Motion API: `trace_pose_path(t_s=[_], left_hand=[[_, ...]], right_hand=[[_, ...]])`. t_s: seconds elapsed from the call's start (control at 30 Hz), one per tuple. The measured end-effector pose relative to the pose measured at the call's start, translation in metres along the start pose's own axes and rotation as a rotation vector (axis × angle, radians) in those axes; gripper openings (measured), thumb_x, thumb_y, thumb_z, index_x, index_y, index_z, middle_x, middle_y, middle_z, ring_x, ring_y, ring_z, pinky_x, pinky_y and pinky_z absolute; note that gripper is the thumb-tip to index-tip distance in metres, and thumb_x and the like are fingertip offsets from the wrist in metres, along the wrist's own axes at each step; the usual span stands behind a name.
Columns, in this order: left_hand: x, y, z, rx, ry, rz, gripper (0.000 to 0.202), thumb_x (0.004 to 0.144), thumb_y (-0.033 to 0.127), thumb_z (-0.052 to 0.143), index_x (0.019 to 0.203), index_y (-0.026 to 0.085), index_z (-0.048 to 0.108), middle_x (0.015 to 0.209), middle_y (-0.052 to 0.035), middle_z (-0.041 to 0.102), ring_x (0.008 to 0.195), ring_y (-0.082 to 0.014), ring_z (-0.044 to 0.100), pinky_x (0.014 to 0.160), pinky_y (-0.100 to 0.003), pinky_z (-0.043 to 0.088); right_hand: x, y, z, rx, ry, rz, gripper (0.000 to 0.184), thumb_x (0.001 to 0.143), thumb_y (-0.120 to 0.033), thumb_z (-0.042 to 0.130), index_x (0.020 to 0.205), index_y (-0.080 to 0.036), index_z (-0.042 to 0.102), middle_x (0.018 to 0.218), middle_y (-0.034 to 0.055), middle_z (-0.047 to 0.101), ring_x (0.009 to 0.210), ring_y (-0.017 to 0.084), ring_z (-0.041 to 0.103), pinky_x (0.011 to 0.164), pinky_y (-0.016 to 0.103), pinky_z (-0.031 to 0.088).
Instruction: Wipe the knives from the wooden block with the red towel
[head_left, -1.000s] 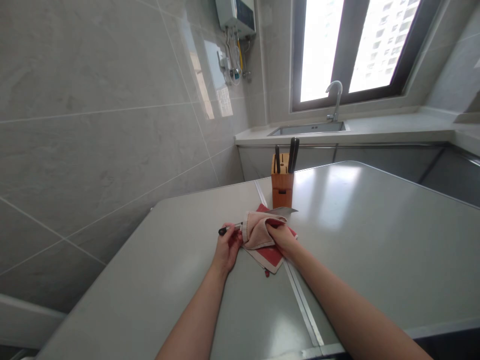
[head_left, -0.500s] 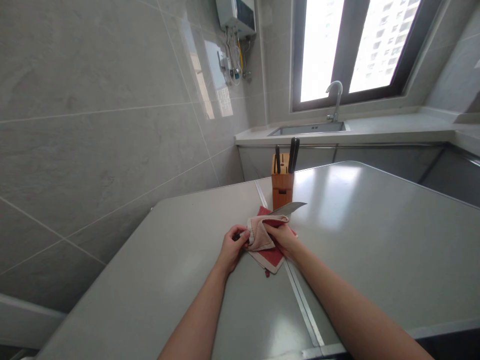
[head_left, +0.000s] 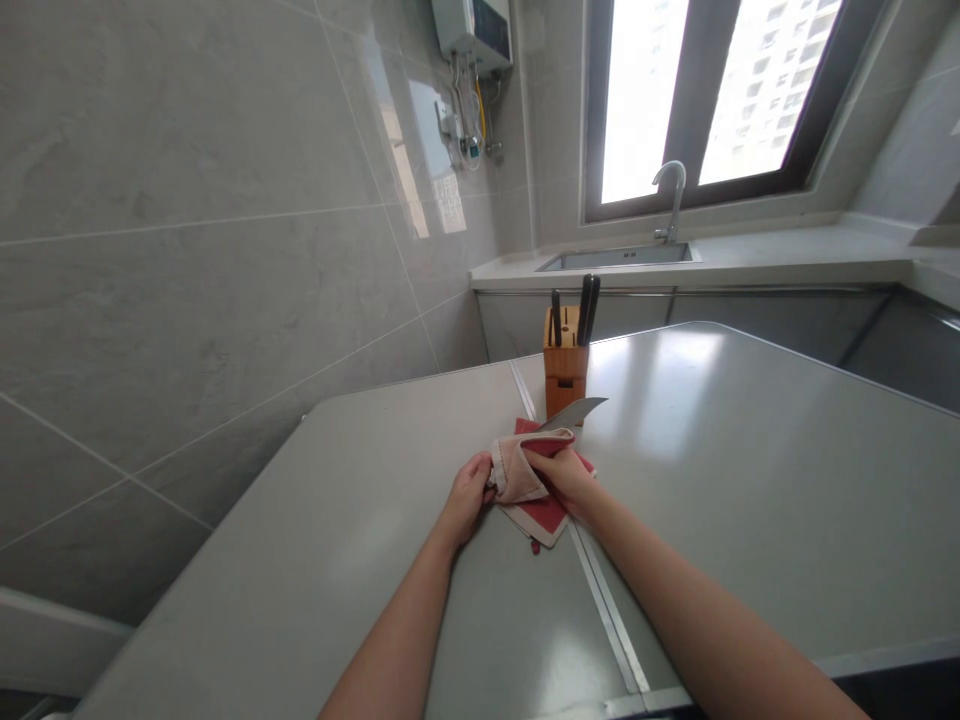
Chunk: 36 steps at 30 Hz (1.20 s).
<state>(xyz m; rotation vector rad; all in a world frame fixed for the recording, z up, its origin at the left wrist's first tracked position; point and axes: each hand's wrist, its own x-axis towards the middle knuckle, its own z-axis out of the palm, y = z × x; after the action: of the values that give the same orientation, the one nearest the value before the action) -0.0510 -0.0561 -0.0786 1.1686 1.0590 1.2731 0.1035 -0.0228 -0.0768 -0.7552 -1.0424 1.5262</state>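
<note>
A kitchen knife (head_left: 574,412) lies between my hands, its steel blade tip pointing right toward the block. My left hand (head_left: 469,495) is closed round the knife's dark handle, which is now hidden in the fist. My right hand (head_left: 562,478) pinches a pink cloth (head_left: 516,470) folded over the blade near the handle. Under both hands a red cloth (head_left: 549,512) lies flat on the grey table (head_left: 750,480).
A wooden knife block (head_left: 564,372) with two or three black handles stands just behind the hands. A metal seam (head_left: 607,620) runs down the table. Beyond are a sink (head_left: 615,258) with a tap, a window and a tiled wall on the left.
My left hand has pushed the knife to the right through the pink cloth: the handle end has vanished into my fist, more blade shows, and the tip has risen slightly.
</note>
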Motion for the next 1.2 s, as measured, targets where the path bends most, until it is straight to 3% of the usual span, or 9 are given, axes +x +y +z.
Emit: trace_pose_path(t_s=[0.3, 0.73, 0.93, 1.2], left_hand=[[-0.001, 0.001, -0.002, 0.012, -0.024, -0.048, 0.033, 0.077, 0.045, 0.055, 0.094, 0.017, 0.058, 0.074, 0.0017, 0.052, 0.061, -0.007, 0.043, 0.051, -0.015, 0.031], [-0.002, 0.001, -0.004, 0.126, -0.131, 0.067, 0.041, 0.08, 0.038, 0.054, 0.113, 0.014, 0.056, 0.099, -0.008, 0.064, 0.082, -0.0163, 0.056, 0.07, -0.023, 0.042], [-0.002, 0.006, 0.0, 0.255, -0.116, 0.151, 0.04, 0.082, 0.04, 0.048, 0.11, 0.014, 0.06, 0.107, -0.0092, 0.063, 0.099, -0.0224, 0.054, 0.085, -0.03, 0.042], [-0.003, 0.009, 0.002, 0.254, -0.081, 0.162, 0.033, 0.078, 0.036, 0.054, 0.099, 0.014, 0.065, 0.094, -0.0067, 0.065, 0.087, -0.0193, 0.056, 0.081, -0.028, 0.042]], right_hand=[[0.004, 0.005, -0.002, 0.036, 0.059, -0.01, 0.03, 0.059, -0.034, 0.074, 0.081, -0.017, 0.064, 0.087, 0.0059, 0.069, 0.079, 0.02, 0.062, 0.076, 0.033, 0.048], [0.002, 0.0, -0.001, 0.091, 0.043, 0.028, 0.034, 0.054, -0.033, 0.077, 0.08, -0.016, 0.063, 0.085, 0.0062, 0.069, 0.078, 0.021, 0.064, 0.077, 0.035, 0.048], [0.001, -0.002, 0.0, 0.106, 0.009, 0.025, 0.035, 0.055, -0.032, 0.077, 0.084, -0.016, 0.064, 0.087, 0.0064, 0.069, 0.08, 0.021, 0.063, 0.077, 0.035, 0.049], [-0.001, -0.004, 0.002, 0.104, 0.017, 0.013, 0.032, 0.056, -0.029, 0.076, 0.082, -0.018, 0.064, 0.086, 0.0052, 0.069, 0.08, 0.02, 0.063, 0.077, 0.034, 0.049]])
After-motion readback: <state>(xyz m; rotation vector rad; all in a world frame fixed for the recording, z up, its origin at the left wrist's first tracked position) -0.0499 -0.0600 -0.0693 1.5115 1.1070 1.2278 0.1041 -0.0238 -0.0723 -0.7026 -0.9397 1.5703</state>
